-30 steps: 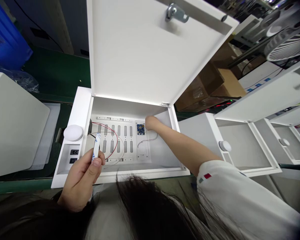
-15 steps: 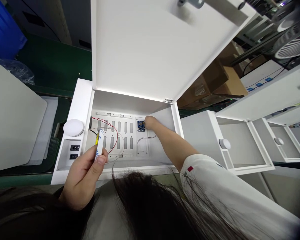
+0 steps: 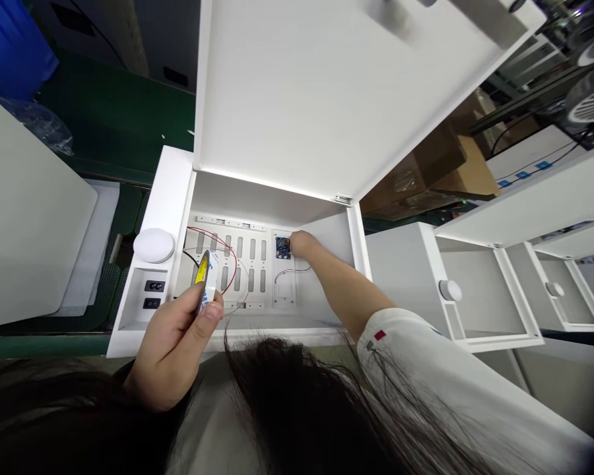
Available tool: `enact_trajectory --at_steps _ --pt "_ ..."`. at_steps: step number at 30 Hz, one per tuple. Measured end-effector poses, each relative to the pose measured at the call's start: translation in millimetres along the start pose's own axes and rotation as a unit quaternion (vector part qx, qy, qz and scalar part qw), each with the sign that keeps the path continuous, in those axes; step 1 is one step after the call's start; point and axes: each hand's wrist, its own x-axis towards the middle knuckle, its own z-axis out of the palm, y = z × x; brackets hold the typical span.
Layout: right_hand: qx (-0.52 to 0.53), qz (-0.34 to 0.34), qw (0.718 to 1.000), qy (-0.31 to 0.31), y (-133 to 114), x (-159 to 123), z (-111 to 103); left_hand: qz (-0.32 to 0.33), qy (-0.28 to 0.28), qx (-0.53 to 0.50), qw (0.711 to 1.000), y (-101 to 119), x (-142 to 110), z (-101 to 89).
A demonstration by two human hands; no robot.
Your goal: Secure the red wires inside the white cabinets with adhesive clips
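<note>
A white metal cabinet (image 3: 272, 198) stands with its door swung up and open. My left hand (image 3: 171, 349) pinches a strip of white foam tape with yellow backing (image 3: 202, 277) over the cabinet's lower left corner. My right hand (image 3: 301, 244) reaches inside and rests at the right edge of a small blue circuit board (image 3: 282, 248), its fingers hidden. The board sits on a white slotted mounting plate (image 3: 242, 264). Thin red and black wires (image 3: 218, 257) loop across the plate.
A white round knob (image 3: 153, 245) and a black socket with switch (image 3: 154, 293) sit on the cabinet's left side. More white cabinets (image 3: 480, 284) stand to the right, a white panel (image 3: 30, 211) on a green bench to the left. Strands of my hair hang across the lower view.
The whole view has shifted slightly as my head moved. The tape strip has turned in my left hand, showing more yellow. My right hand stays at the circuit board.
</note>
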Motion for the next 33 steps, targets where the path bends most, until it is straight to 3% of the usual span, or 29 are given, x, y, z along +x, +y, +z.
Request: enact_trajectory --at_steps 33 --pt "-0.009 0.026 1.000 0.013 -5.6 -3.1 1.0 0.006 -0.019 -0.005 1.000 2.4 0.1 -2.9"
